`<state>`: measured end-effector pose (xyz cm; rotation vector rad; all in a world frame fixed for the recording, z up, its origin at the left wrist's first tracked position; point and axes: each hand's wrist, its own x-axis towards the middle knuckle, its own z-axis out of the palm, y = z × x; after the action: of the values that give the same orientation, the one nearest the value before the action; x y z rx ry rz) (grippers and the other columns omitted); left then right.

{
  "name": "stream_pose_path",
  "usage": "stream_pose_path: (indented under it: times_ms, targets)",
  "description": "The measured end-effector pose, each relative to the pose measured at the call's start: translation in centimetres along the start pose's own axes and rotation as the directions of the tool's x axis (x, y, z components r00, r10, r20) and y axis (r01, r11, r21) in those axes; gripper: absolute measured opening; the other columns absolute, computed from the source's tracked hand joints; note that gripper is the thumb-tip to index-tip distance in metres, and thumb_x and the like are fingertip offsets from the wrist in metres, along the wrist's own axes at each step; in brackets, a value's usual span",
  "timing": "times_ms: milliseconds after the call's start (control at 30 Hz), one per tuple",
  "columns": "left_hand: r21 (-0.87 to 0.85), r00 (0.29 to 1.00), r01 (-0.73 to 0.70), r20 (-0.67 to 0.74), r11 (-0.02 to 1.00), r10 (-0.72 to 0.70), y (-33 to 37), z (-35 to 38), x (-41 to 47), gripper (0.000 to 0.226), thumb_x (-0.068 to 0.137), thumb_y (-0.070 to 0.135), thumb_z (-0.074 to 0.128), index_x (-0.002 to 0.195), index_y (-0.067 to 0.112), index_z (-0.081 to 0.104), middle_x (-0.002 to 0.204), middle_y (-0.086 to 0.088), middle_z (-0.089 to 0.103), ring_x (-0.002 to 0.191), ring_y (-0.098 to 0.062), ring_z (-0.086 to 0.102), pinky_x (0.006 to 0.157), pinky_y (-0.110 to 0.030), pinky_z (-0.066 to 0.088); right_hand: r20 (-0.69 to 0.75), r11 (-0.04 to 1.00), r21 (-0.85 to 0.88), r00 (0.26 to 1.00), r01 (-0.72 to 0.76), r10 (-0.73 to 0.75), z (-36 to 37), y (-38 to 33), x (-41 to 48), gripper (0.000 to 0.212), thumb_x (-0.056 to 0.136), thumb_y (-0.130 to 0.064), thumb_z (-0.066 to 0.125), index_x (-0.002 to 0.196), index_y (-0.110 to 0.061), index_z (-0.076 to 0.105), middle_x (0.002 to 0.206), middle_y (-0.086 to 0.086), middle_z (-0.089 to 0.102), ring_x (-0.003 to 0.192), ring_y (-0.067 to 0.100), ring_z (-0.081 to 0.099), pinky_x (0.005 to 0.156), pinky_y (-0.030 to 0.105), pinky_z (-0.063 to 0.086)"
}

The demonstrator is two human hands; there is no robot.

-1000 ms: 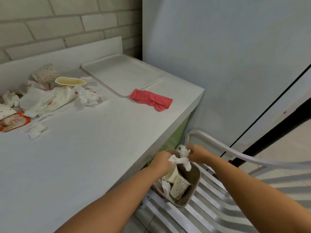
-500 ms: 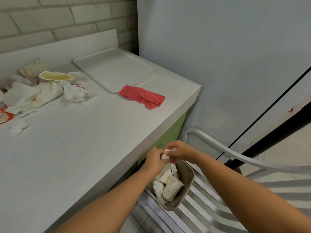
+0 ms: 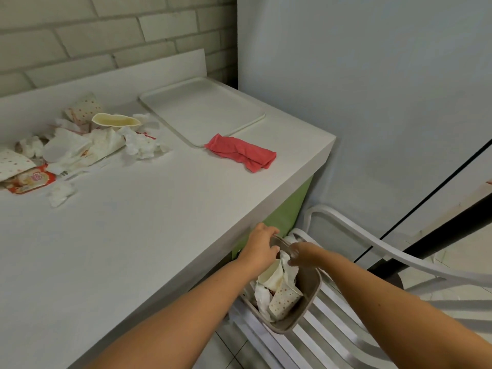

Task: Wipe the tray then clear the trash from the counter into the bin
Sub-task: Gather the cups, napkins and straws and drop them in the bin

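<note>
A taupe bin (image 3: 311,294) stands on a white chair beside the counter, holding a dotted paper cup (image 3: 284,302) and crumpled tissues. My left hand (image 3: 262,245) and my right hand (image 3: 306,253) meet over the bin's far rim, fingers curled. My right hand pinches a white tissue (image 3: 287,260) that hangs into the bin. What my left fingers close on is hidden. The white tray (image 3: 202,110) lies at the counter's back corner with a red cloth (image 3: 242,153) at its front edge. A trash pile (image 3: 87,145) sits at the back left.
The white counter (image 3: 138,235) ends at its right edge above the bin. The pile holds a paper bowl (image 3: 115,120), a red packet (image 3: 32,179) and a loose tissue ball (image 3: 61,193). The white slatted chair (image 3: 372,243) stands by a grey wall.
Both hands dropped from just above the bin down to its mouth with the tissue. The view shifted slightly, showing more of the trash pile.
</note>
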<state>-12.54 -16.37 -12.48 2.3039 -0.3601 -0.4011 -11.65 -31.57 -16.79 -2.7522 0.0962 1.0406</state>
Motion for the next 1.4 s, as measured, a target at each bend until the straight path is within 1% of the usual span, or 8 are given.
stream_pose_path:
  times_ms: [100,233,333,400,533,867,1100,1400]
  targets:
    - [0.034,0.994,-0.105,-0.041,0.994,0.106,0.6,-1.1,-0.6,0.038,0.092,0.008,0.052,0.130,0.012,0.052,0.125,-0.002,0.046,0.116,-0.014,0.048,0.095,-0.014,0.033,-0.003,0.998,-0.037,0.998,0.055,-0.055,-2.7,-2.2,-1.2,0.041,0.096,-0.029,0.046,0.128,-0.004,0.052,0.124,0.015,0.060,0.110,0.028,0.059,0.095,0.034,0.047]
    - [0.036,0.951,-0.237,-0.197,0.971,0.240,1.7,-4.0,-1.5,0.028,0.092,0.003,0.046,0.115,0.008,0.061,0.113,-0.004,0.052,0.103,-0.014,0.054,0.084,-0.012,0.037,0.150,0.995,0.076,0.986,0.064,-0.075,-6.3,-6.2,-3.7,0.032,0.095,-0.025,0.050,0.116,-0.002,0.052,0.084,0.012,0.062,0.067,0.022,0.062,0.061,0.026,0.053]
    - [0.027,0.896,-0.298,-0.338,0.954,0.289,1.5,-7.3,-2.3,0.032,0.084,-0.008,0.039,0.098,0.002,0.066,0.102,-0.009,0.056,0.093,-0.018,0.056,0.081,-0.020,0.042,0.251,0.994,0.006,0.962,0.112,-0.110,-9.1,-10.5,-6.1,0.026,0.098,-0.023,0.048,0.115,-0.004,0.051,0.075,0.008,0.060,0.055,0.017,0.061,0.054,0.023,0.050]
    - [0.035,0.858,-0.294,-0.430,0.955,0.280,0.9,-9.6,-2.7,0.033,0.077,-0.010,0.036,0.091,0.001,0.065,0.097,-0.009,0.057,0.093,-0.019,0.055,0.082,-0.024,0.043,0.244,0.979,-0.047,0.953,0.198,-0.181,-10.6,-13.1,-7.2,0.029,0.097,-0.025,0.049,0.122,-0.010,0.050,0.070,0.006,0.063,0.046,0.012,0.060,0.053,0.021,0.049]
    - [0.080,0.801,-0.178,-0.568,0.981,0.192,-2.5,-14.7,-4.3,0.032,0.079,-0.015,0.037,0.088,0.001,0.062,0.096,-0.009,0.055,0.095,-0.020,0.051,0.078,-0.015,0.034,0.171,0.923,-0.174,0.933,0.344,-0.316,-12.1,-18.8,-8.8,0.021,0.091,-0.028,0.056,0.100,-0.011,0.064,0.059,0.002,0.063,0.035,0.007,0.048,0.049,0.021,0.038]
    - [0.107,0.716,0.181,-0.696,0.978,-0.056,-15.0,-25.4,-10.6,0.027,0.083,-0.010,0.043,0.096,0.004,0.063,0.106,-0.011,0.052,0.102,-0.024,0.047,0.082,-0.025,0.040,-0.030,0.819,-0.150,0.825,0.554,-0.564,-10.3,-32.4,-8.5,0.020,0.090,-0.026,0.055,0.101,-0.013,0.065,0.077,-0.001,0.057,0.058,0.012,0.051,0.051,0.019,0.039]
    - [0.092,0.619,0.432,-0.754,0.897,-0.221,-22.2,-32.2,-14.5,0.023,0.087,-0.001,0.050,0.106,0.006,0.062,0.119,-0.012,0.048,0.109,-0.027,0.045,0.091,-0.032,0.040,-0.156,0.757,-0.234,0.745,0.610,-0.648,-8.9,-40.3,-6.3,0.033,0.092,-0.027,0.057,0.124,-0.015,0.057,0.125,0.006,0.046,0.111,0.022,0.050,0.086,0.026,0.038]
    - [0.026,0.551,0.652,-0.702,0.758,-0.451,-27.4,-38.6,-16.5,0.035,0.089,0.023,0.055,0.122,0.013,0.054,0.130,-0.010,0.040,0.119,-0.030,0.038,0.094,-0.038,0.038,-0.347,0.822,-0.223,0.745,0.524,-0.569,-7.5,-46.5,-2.4,0.063,0.090,-0.021,0.058,0.145,-0.024,0.029,0.152,0.005,0.018,0.136,0.028,0.032,0.102,0.040,0.042]
